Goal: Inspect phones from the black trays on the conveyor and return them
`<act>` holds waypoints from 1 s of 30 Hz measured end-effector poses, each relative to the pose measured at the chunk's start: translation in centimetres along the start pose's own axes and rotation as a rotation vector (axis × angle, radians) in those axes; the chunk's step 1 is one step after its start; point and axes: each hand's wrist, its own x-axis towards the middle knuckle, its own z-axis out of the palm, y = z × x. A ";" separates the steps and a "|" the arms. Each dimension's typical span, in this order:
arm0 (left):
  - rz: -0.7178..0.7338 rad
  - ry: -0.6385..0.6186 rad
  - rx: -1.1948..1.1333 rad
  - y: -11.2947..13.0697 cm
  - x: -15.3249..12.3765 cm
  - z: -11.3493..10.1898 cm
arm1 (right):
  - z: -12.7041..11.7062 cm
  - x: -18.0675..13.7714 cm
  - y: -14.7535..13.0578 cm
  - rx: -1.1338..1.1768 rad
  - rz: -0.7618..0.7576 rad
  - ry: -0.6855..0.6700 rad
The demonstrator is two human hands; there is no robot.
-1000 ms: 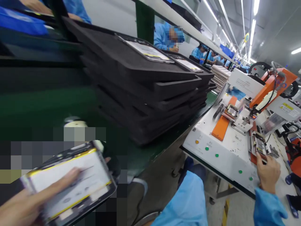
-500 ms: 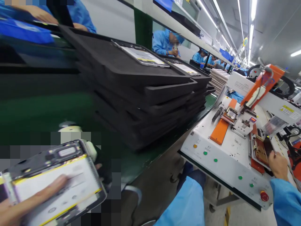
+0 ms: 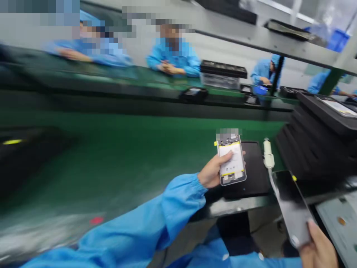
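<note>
My left hand grips the open-backed phone upright, long axis pointing away, over the black mat; my right hand pinches the dark panel, near-right.

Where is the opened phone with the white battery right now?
The opened phone is right of centre, held in the left hand above a black pad at the green belt's near edge.

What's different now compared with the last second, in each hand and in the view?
The view swung left, off the white machine and onto the green conveyor belt. The right hand left the machine's fixture and now holds a flat dark panel. The left hand, once low and close, is stretched out over a black mat. It still grips the open-backed phone with the white, yellow-edged battery.
</note>
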 end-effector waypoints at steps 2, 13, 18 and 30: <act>0.065 0.124 -0.001 1.3 -1.8 -2.2 | 7.9 2.2 -1.2 0.204 0.064 -0.126; -0.025 -0.057 0.151 0.3 -5.5 -2.3 | 10.8 3.7 -6.8 0.156 -0.094 0.024; -0.244 -0.545 0.302 -6.9 -3.4 6.2 | 3.9 2.2 -8.1 0.341 -0.013 -0.112; 0.098 -1.122 0.924 -19.8 -5.3 19.2 | -6.3 -1.9 -5.7 -0.298 -0.262 0.721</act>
